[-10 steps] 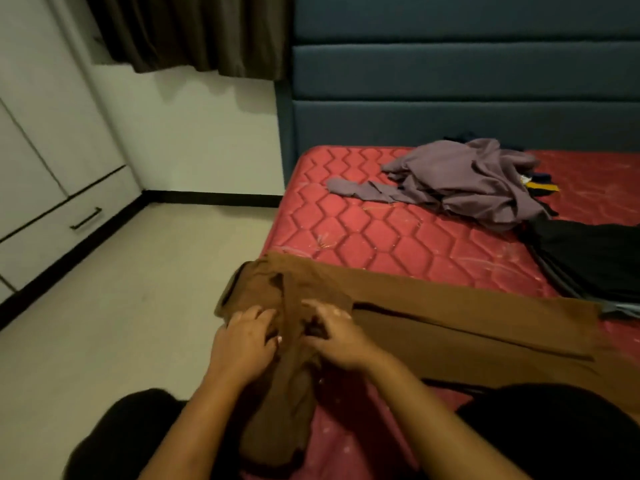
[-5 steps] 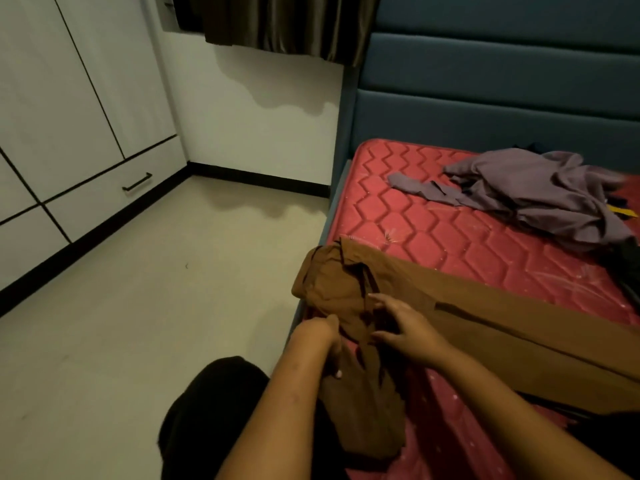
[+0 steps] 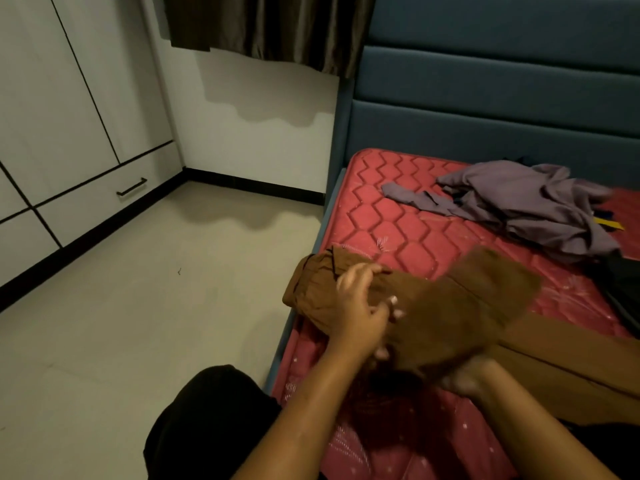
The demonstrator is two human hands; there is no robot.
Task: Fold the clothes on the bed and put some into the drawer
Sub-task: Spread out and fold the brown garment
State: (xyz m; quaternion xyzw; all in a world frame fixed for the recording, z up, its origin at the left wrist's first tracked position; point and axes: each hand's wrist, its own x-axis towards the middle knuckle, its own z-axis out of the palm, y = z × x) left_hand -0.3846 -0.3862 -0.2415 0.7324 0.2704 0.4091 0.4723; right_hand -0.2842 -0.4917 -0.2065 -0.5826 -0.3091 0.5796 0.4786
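Observation:
Brown trousers (image 3: 450,317) lie across the near left corner of the red mattress (image 3: 398,223), waistband toward the bed's edge. My left hand (image 3: 356,306) lies on the waistband end, fingers spread and slightly bent over the cloth. My right hand (image 3: 467,375) is under a raised, blurred flap of the brown cloth and grips its lower edge. A crumpled purple garment (image 3: 526,202) lies farther back on the mattress. The drawer (image 3: 104,199) with a black handle sits low in the white wardrobe at the left, closed.
A teal padded headboard (image 3: 485,98) stands behind the bed. Dark clothes (image 3: 620,282) lie at the right edge. Dark curtains (image 3: 270,26) hang at the top. Beige floor (image 3: 156,306) stretches between bed and wardrobe. My dark-clothed knee (image 3: 207,417) is at the bottom.
The part of the trousers that hung down at the near edge has been lifted by my right hand and swung up over the waistband area. My left hand moved onto the waistband.

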